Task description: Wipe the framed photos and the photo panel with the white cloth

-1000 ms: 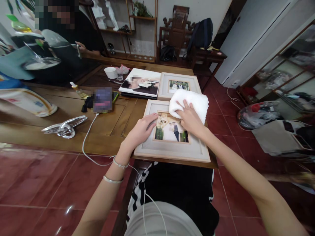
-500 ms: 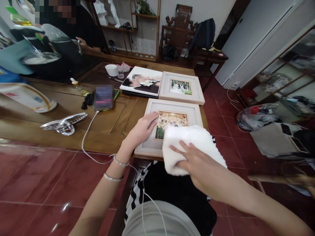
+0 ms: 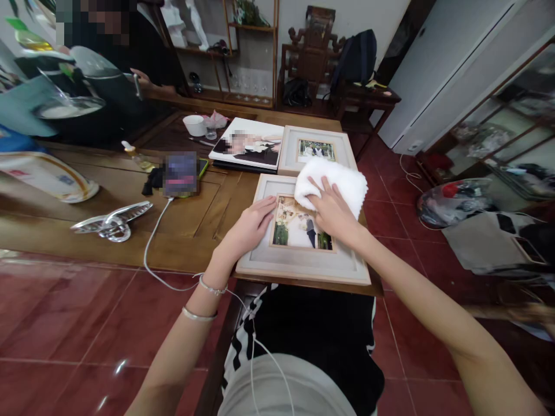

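A pale wooden photo frame (image 3: 299, 263) lies flat at the near corner of a wooden table (image 3: 186, 228). My left hand (image 3: 249, 225) rests flat on the frame's left side, fingers stretched out, holding it down. My right hand (image 3: 332, 211) presses a folded white cloth (image 3: 333, 182) onto the frame's upper right part, fingers spread over the cloth. The photo in the frame shows below the cloth.
A second frame (image 3: 314, 151) and a large photo print (image 3: 249, 143) lie behind. A phone (image 3: 182, 173) with a white cable, a silver hair clip (image 3: 110, 222), a small bottle and a white cup (image 3: 193, 124) stand on the table. Another person stands at the far left. Red tiled floor surrounds.
My right hand swept the cloth down to the frame's near edge, then back up to its upper right. My left hand has stayed in place.
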A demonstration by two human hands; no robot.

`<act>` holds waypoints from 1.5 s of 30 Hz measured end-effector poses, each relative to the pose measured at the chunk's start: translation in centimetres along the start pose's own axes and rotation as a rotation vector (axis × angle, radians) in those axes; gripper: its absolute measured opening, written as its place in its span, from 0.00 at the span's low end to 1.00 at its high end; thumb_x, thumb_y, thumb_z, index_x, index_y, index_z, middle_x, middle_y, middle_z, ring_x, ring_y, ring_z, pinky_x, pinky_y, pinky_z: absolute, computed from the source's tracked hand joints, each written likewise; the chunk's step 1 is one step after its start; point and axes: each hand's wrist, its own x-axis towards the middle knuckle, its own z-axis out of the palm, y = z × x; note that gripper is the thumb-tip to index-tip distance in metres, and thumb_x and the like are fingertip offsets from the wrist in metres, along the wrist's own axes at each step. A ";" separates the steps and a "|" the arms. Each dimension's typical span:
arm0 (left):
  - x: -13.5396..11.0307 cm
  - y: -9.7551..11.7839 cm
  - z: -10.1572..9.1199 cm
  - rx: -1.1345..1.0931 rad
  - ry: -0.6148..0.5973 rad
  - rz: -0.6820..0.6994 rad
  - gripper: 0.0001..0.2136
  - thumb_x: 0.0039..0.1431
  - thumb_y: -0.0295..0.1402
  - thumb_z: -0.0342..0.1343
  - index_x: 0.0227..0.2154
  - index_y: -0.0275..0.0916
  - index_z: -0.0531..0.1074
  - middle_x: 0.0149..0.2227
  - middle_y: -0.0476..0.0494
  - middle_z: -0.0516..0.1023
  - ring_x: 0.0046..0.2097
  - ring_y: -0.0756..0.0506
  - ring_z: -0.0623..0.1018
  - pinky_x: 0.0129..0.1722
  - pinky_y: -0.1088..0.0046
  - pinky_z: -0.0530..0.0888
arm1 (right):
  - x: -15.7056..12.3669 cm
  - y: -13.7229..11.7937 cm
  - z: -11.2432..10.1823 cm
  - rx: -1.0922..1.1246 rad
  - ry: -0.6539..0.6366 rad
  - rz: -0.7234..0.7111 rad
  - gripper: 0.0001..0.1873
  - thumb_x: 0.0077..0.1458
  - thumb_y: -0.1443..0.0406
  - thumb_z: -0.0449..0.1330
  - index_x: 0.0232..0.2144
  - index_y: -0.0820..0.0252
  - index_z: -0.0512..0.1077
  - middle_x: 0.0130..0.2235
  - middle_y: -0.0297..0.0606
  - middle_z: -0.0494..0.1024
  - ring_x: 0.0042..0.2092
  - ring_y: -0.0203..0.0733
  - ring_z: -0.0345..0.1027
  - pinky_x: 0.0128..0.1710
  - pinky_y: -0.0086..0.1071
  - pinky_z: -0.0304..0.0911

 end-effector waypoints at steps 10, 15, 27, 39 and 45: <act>0.0 -0.2 0.0 -0.022 0.027 0.017 0.19 0.64 0.29 0.43 0.53 0.28 0.71 0.57 0.31 0.70 0.61 0.40 0.68 0.62 0.56 0.63 | -1.9 -4.5 -2.3 0.030 -0.276 -0.167 0.31 0.47 0.81 0.49 0.53 0.64 0.70 0.66 0.47 0.55 0.66 0.69 0.39 0.59 0.65 0.46; 0.0 0.1 -0.1 -0.015 0.012 -0.003 0.19 0.63 0.27 0.43 0.53 0.29 0.70 0.58 0.32 0.70 0.61 0.40 0.68 0.62 0.56 0.63 | -6.8 -7.2 -6.1 0.209 -0.451 -0.378 0.31 0.45 0.80 0.49 0.51 0.61 0.72 0.66 0.44 0.57 0.66 0.64 0.44 0.60 0.58 0.52; 0.0 -0.2 0.1 -0.030 0.018 -0.002 0.19 0.65 0.31 0.43 0.53 0.33 0.70 0.58 0.34 0.70 0.61 0.40 0.68 0.62 0.54 0.63 | -5.4 -4.4 -2.5 0.275 -0.216 -0.161 0.36 0.42 0.82 0.46 0.54 0.63 0.68 0.67 0.44 0.53 0.68 0.57 0.35 0.63 0.58 0.45; -0.5 0.7 -0.8 -0.140 0.069 -0.047 0.27 0.70 0.40 0.37 0.67 0.37 0.42 0.68 0.36 0.50 0.67 0.43 0.54 0.65 0.61 0.54 | 4.8 -5.0 -0.5 0.072 -0.132 -0.021 0.30 0.52 0.78 0.51 0.59 0.64 0.63 0.69 0.47 0.47 0.67 0.71 0.30 0.59 0.71 0.38; -0.5 0.8 -0.6 -0.196 0.100 -0.041 0.29 0.69 0.46 0.33 0.67 0.37 0.44 0.69 0.37 0.47 0.68 0.43 0.50 0.67 0.62 0.49 | 1.8 -9.6 -1.7 0.020 -0.311 -0.039 0.32 0.50 0.76 0.56 0.58 0.60 0.66 0.68 0.47 0.49 0.65 0.76 0.38 0.57 0.71 0.47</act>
